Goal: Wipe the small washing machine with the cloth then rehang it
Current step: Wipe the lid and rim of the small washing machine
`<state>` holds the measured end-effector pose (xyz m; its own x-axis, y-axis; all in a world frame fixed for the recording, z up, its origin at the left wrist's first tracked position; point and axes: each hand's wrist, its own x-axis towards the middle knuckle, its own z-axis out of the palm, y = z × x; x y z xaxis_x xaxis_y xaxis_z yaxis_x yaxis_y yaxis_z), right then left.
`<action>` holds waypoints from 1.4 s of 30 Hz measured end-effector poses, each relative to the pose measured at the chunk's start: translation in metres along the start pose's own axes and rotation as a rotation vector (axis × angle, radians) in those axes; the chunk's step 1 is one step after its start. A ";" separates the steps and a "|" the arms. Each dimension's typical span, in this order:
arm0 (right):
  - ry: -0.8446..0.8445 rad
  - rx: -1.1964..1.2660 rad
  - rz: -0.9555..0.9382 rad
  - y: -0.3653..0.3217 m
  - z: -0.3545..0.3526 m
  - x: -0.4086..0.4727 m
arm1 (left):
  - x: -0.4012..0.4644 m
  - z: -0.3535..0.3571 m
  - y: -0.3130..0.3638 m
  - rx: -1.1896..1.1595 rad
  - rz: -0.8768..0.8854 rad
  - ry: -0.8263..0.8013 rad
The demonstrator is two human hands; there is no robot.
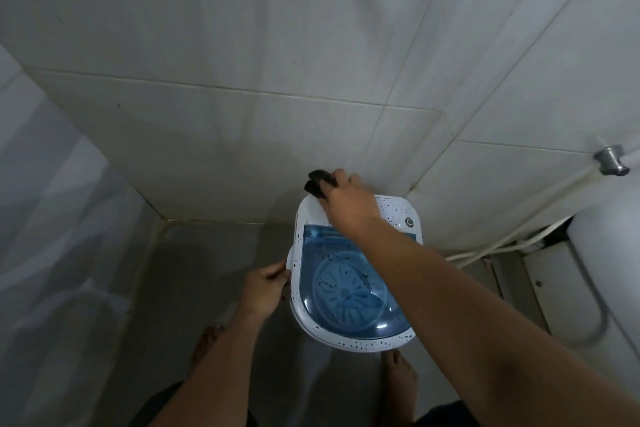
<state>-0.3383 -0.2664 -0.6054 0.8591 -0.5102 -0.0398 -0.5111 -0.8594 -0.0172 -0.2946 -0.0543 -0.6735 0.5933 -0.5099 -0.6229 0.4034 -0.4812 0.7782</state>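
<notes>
The right hand [349, 199] grips a dark cloth [318, 182], pressing it on the far top edge of the small washing machine [353, 340] on the floor. The left hand [265, 286] clasps its side. Dark specks cover the casing, so wiping looks barely begun; rehanging remains.

A home bathroom. Pale glazed wall tiles [242, 45] meet a grey tiled floor [194, 253]. A small white, blue-lidded washing machine [346, 288] stands beside white hoses [502, 246].

A small washing machine [353, 274] stands on the floor [214, 253] against the tiled wall [242, 45], a cloth [318, 182] on its rear edge, hoses [502, 246] to its right.
</notes>
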 end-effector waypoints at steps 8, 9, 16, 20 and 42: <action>-0.149 -0.030 -0.569 0.018 -0.008 -0.019 | 0.007 -0.002 -0.005 0.007 0.002 -0.002; -0.141 -0.015 -0.517 0.020 -0.017 -0.011 | 0.008 -0.002 -0.004 0.015 0.003 -0.006; 0.018 -0.079 -0.046 -0.002 0.012 -0.018 | 0.010 -0.002 -0.007 0.009 0.005 0.002; 0.057 -0.131 -0.342 0.017 0.023 -0.049 | 0.011 -0.002 -0.007 0.018 0.003 -0.008; -0.091 -0.172 -0.110 -0.018 0.007 -0.068 | 0.011 -0.002 -0.004 0.033 -0.045 -0.004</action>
<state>-0.3879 -0.2158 -0.6095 0.8998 -0.4142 -0.1372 -0.3956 -0.9070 0.1442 -0.2882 -0.0569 -0.6834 0.5720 -0.4900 -0.6578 0.4063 -0.5274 0.7462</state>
